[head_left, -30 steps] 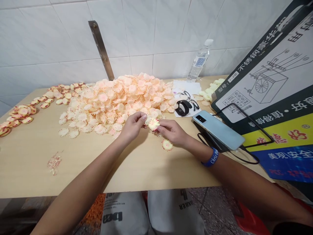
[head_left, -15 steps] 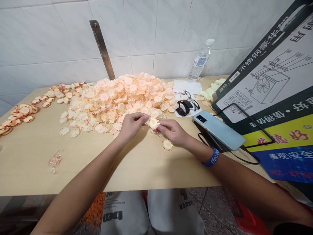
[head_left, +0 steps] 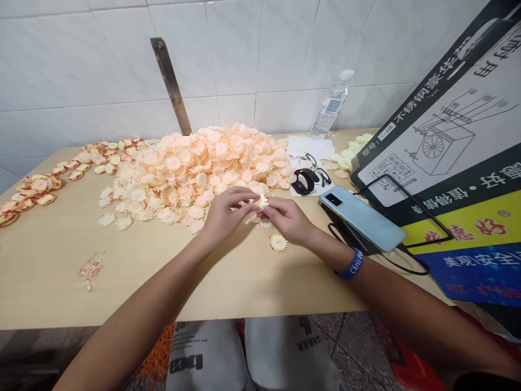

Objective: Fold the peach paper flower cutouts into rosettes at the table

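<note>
A small yellow flower piece with red-tipped edges [head_left: 262, 201] is pinched between my two hands. My left hand [head_left: 230, 212] has its thumb and fingers closed at the piece's left side. On the other side, the thumb and fingers of my right hand [head_left: 291, 218] grip it and hide part of it. One loose flower piece [head_left: 278, 243] lies on the table just below my right hand. Behind both hands spreads a large heap of pale pink and cream flower pieces [head_left: 220, 157].
Red-edged flower pieces [head_left: 40, 184] lie at the left, with small scraps [head_left: 90, 270] nearer the front. At the right are a black watch [head_left: 303, 182], glasses, a blue phone [head_left: 364, 217] with a cable, a bottle [head_left: 330, 106] and a large printed box [head_left: 448, 141].
My left hand has moved right, and its fingers now meet the flower piece held by my right hand. The piece is more covered and tilted than before.
</note>
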A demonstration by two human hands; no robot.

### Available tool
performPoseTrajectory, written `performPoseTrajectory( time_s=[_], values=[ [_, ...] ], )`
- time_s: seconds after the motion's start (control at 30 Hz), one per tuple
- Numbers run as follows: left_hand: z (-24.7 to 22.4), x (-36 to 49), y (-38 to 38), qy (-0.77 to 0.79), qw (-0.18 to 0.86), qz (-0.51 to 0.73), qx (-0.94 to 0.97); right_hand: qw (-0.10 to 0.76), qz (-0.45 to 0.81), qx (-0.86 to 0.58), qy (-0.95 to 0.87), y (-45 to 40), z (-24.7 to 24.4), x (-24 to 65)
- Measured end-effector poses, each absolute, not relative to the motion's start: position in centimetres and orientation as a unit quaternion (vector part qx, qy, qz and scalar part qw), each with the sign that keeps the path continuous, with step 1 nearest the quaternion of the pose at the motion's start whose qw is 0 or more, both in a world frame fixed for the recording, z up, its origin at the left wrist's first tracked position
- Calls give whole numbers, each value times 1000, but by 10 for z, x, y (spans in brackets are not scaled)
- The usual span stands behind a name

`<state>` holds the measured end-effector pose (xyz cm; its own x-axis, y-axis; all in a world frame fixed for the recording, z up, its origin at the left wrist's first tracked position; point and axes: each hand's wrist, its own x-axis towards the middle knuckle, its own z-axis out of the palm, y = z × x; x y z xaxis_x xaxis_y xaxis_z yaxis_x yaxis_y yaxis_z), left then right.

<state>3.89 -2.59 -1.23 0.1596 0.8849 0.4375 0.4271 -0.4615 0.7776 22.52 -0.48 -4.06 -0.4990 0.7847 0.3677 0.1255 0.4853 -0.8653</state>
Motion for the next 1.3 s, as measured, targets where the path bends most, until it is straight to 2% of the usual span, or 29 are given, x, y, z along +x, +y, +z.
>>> performPoseTrajectory(
  time_s=[0.27,0.67,1.07,1.3],
  values=[
    [-18,45,-30,463,243,439,731,397,354,-282,-798,-4,-42,225],
    [-10,36,-22,498,398,464,615,377,389,-299,-785,-7,-36,226],
    [-14,42,-30,460,275,387,750,382,393,-320,-773,-6,-38,226],
    [-11,40,-28,494,323,385,710,369,391,-320,-780,-4,-40,228]
  ],
)
